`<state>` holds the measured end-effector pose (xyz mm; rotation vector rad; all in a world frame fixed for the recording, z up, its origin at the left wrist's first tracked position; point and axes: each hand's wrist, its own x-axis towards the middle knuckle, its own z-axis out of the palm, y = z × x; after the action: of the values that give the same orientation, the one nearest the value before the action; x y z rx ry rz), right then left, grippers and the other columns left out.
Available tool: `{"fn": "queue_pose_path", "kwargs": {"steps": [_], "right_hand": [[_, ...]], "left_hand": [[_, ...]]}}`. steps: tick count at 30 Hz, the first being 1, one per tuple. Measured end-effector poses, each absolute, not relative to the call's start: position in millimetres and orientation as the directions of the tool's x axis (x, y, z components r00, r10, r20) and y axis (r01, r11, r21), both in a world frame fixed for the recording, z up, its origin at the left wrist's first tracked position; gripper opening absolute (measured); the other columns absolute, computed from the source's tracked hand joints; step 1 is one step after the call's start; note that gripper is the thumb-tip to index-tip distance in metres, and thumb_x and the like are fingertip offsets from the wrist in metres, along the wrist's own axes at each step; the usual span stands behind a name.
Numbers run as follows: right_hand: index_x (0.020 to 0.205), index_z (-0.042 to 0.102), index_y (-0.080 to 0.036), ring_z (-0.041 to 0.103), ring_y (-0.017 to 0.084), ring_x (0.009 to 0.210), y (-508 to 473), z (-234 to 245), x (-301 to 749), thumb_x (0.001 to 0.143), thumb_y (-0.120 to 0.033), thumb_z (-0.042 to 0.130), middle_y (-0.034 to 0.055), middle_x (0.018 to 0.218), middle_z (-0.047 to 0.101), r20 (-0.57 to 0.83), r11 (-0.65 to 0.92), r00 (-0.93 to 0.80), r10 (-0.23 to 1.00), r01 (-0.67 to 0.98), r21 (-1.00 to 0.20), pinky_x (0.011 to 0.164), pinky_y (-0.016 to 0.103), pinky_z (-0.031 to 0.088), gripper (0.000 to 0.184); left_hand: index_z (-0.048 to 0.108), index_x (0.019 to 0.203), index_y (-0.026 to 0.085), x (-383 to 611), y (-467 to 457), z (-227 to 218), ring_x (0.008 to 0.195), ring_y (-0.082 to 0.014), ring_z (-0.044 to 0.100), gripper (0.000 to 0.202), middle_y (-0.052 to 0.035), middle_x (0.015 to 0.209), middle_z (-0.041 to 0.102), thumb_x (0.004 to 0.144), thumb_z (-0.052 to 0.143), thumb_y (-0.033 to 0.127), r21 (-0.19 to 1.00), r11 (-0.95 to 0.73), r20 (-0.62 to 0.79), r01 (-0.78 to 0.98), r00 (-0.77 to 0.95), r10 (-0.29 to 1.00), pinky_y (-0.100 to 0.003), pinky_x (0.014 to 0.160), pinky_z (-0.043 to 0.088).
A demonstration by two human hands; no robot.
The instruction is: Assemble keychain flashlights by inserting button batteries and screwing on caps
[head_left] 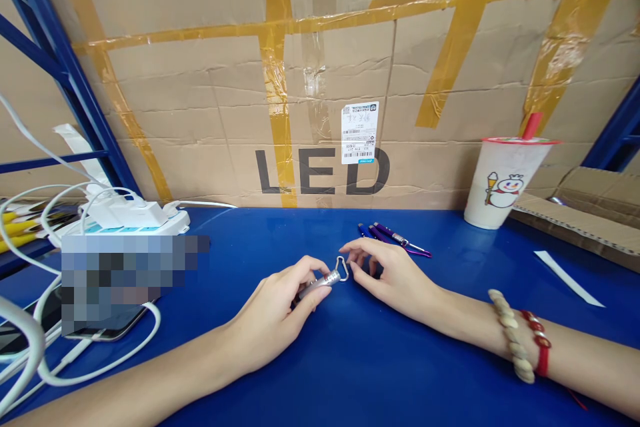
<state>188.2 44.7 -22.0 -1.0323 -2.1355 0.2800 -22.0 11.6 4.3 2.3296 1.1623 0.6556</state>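
My left hand (pixel 280 310) is closed around a small silver keychain light (pixel 320 281), pinching its barrel between thumb and fingers just above the blue table (pixel 350 373). A metal clip ring (pixel 342 269) hangs off the light's far end. My right hand (pixel 387 273) rests on the table right of it, fingers curled, with the fingertips touching the clip ring. A bead bracelet and a red one (pixel 525 343) sit on my right wrist.
Purple pens (pixel 395 238) lie behind my right hand. A white drink cup (pixel 503 180) with a red straw stands at the back right. A power strip (pixel 140 217), white cables and a phone (pixel 107 330) crowd the left. A taped cardboard wall (pixel 320 80) closes the back.
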Motion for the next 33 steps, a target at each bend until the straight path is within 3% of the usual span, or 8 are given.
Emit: {"fn": "queue_pose_path", "kwargs": {"steps": [10,16,33], "right_hand": [[0.108,0.059,-0.021,0.062,0.015,0.075,43.2,-20.9,189.5,0.081,-0.019,0.049,0.003,0.087,0.066,0.516,0.605,-0.364,0.776,0.662,-0.442,0.067,0.028,0.051,0.029],[0.091,0.068,-0.023,0.061,0.018,0.087,43.6,-19.9,191.1,0.079,-0.02,0.052,0.0029,0.091,0.067,0.506,0.594,-0.394,0.767,0.733,-0.331,0.074,0.03,0.05,0.02],[0.086,0.068,-0.019,0.06,0.013,0.067,45.1,-21.7,190.2,0.077,-0.019,0.056,0.0028,0.077,0.064,0.53,0.608,-0.37,0.763,0.688,-0.395,0.062,0.025,0.05,0.015]], "left_hand": [[0.05,0.104,0.023,-22.2,12.4,4.1,0.06,-0.0117,0.051,0.025,0.0032,0.067,0.056,0.091,0.036,0.038,0.592,-0.538,0.205,0.6,0.534,0.82,-0.021,0.057,0.04],[0.051,0.104,0.023,-22.5,12.0,4.1,0.06,-0.0113,0.051,0.024,0.0034,0.067,0.056,0.091,0.036,0.037,0.59,-0.544,0.213,0.597,0.534,0.818,-0.021,0.057,0.04],[0.05,0.105,0.023,-22.0,12.0,3.8,0.06,-0.0118,0.05,0.025,0.0031,0.067,0.055,0.091,0.036,0.038,0.596,-0.543,0.221,0.592,0.53,0.819,-0.021,0.057,0.04]]}}
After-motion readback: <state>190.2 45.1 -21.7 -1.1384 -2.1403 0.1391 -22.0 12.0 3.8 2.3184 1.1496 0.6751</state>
